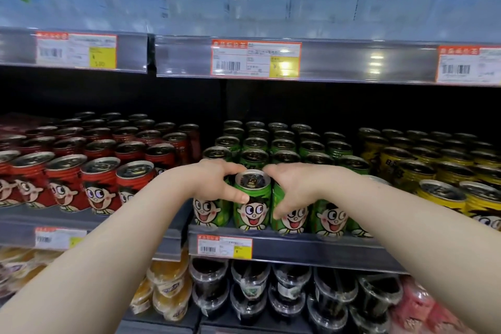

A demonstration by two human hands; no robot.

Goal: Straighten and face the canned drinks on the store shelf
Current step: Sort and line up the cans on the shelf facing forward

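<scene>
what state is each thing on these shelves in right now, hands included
left hand: wrapped on the left side of the green can, thumb on its front
right hand: gripping the next can to the right, fingers down its front
green can: upright, front row, face forward, unopened
red cans: upright, faces forward
yellow cans: upright
price tag: clipped to the shelf edge

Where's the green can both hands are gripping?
The green cartoon-face can stands mid-frame, front row of the middle shelf, between left hand and right hand.
</scene>
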